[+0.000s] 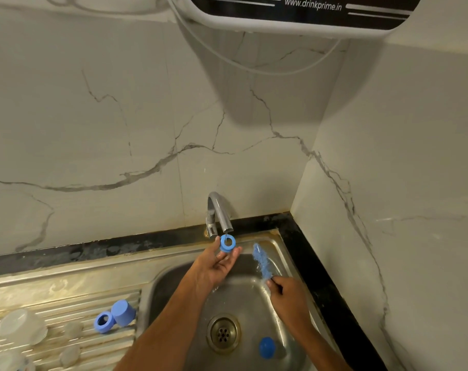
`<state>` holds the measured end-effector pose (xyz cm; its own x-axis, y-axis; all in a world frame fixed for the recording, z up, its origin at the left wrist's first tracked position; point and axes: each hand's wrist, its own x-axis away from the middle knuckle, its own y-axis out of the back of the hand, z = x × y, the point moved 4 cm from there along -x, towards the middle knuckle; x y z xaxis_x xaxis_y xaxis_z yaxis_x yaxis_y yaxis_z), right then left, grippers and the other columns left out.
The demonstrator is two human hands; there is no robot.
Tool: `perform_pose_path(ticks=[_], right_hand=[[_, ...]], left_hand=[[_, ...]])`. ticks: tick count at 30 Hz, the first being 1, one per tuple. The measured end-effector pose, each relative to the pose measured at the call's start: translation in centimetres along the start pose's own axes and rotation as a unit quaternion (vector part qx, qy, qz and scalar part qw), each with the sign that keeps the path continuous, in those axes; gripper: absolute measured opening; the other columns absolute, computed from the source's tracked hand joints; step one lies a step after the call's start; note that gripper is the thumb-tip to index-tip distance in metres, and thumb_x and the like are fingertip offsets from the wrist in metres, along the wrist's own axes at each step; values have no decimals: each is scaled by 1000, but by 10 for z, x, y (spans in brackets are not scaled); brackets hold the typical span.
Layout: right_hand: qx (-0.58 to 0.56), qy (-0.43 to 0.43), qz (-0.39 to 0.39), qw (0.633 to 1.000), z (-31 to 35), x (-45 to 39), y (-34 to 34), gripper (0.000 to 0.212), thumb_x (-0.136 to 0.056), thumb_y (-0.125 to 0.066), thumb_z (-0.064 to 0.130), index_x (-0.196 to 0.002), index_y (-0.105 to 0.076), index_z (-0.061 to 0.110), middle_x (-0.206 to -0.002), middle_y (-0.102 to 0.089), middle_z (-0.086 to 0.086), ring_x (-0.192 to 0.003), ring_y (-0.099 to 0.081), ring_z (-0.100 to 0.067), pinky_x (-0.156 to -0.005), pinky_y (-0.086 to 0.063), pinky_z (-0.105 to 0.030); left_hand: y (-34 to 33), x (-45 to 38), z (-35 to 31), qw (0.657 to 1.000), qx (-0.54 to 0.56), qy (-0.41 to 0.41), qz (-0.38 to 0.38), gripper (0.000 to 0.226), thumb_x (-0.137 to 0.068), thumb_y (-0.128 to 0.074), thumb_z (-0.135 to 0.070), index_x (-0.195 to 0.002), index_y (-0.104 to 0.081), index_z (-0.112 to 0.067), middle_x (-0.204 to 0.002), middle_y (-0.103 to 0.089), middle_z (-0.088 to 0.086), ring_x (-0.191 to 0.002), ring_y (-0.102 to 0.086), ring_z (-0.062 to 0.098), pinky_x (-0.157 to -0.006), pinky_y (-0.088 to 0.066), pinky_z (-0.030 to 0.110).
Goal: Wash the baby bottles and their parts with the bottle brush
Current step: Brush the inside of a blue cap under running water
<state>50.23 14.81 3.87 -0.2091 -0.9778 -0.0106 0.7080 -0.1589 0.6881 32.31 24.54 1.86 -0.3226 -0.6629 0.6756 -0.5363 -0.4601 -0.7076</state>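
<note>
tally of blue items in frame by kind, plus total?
Blue collar rings: 2, one in the left hand under the tap, one on the drainboard
Blue caps: 2, one on the drainboard, one in the sink basin
Blue bottle brush: 1, held by the right hand, bristles up
Total: 5

Left hand [219, 263] raised palm-up, fingertips pinching, right hand [286, 293] lower, curled in a grip, both forearms extended
</note>
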Motion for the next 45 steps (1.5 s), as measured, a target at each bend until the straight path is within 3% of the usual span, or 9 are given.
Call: perform_pose_path(ticks=[4, 8, 12, 21, 27, 35, 39, 42, 45], right_hand=[[0, -19, -2, 1000, -9, -1, 0, 32, -95, -64, 23, -63, -61, 26, -54, -58, 8, -53, -56, -5, -48, -42, -18], [3, -16, 1, 1000, -12, 0, 3, 34, -95, -64, 24, -62, -61, 25, -54, -58, 3, -54, -57, -11, -48, -41, -20], [-1, -18, 4, 1000, -10, 2, 4, 33, -94, -65, 24, -61, -61, 25, -52, -58, 7, -52, -55, -5, -47, -40, -19], [12, -15, 20, 1000, -7, 2, 4, 43, -95, -62, 17, -55, -49, 27, -56, -56, 28, -53, -53, -1, -46, -34, -15], [-13, -23, 28, 999, -19, 0, 4, 33, -95, -62, 20, -63, -59, 27, -52, -56, 8, -49, -53, -6, -49, -38, -18], [-6, -25, 33, 999, -18, 15, -15, 34, -96, -62, 25, -62, -59, 23, -49, -51, 6, -42, -47, -2, -43, -35, -16], [-1, -1, 10, 1000, -6, 22, -36, 34, -93, -66, 22, -59, -59, 20, -50, -54, 6, -46, -50, -5, -46, -36, -15], [10, 11, -7, 1000, 10, 34, -60, 38, -89, -70, 21, -55, -55, 18, -46, -52, 5, -46, -49, -9, -47, -33, -24], [6, 38, -18, 999, 40, 45, -78, 39, -88, -72, 16, -54, -54, 9, -42, -45, 3, -42, -39, -9, -46, -27, -25]], left_hand=[[-2, 3, -1, 999, -32, -20, 6, 43, -93, -70, -19, -123, -58, 10, -124, -63, 31, -104, -69, 39, -73, -64, 41], [4, 8, -4, 992, -107, -63, 4, 26, -94, -58, 8, -120, -58, 6, -131, -56, 28, -108, -65, 36, -94, -55, 42], [10, 8, -12, 972, -200, -124, -27, 30, -90, -59, 15, -115, -66, 0, -125, -61, 20, -115, -63, 33, -96, -56, 42], [12, 11, -12, 950, -242, -181, -71, 39, -80, -72, 14, -116, -68, -1, -118, -68, 18, -107, -69, 32, -78, -63, 36], [2, 13, -9, 932, -280, -213, -86, 36, -78, -77, 9, -111, -71, -4, -112, -72, 14, -105, -70, 30, -84, -63, 40], [23, 32, -10, 880, -362, -275, -135, 32, -76, -85, -2, -104, -69, -9, -103, -75, 13, -96, -74, 27, -91, -60, 44], [46, 61, -21, 904, -338, -249, -75, 23, -77, -83, 3, -97, -71, 4, -90, -71, 20, -88, -67, 32, -97, -55, 47], [77, 88, -37, 914, -325, -230, -81, 53, -68, -88, 0, -113, -61, 7, -101, -73, 21, -93, -74, 34, -94, -58, 44], [104, 111, -59, 917, -307, -245, -71, 45, -75, -80, 9, -110, -52, 4, -97, -71, 21, -87, -76, 34, -88, -61, 43]])
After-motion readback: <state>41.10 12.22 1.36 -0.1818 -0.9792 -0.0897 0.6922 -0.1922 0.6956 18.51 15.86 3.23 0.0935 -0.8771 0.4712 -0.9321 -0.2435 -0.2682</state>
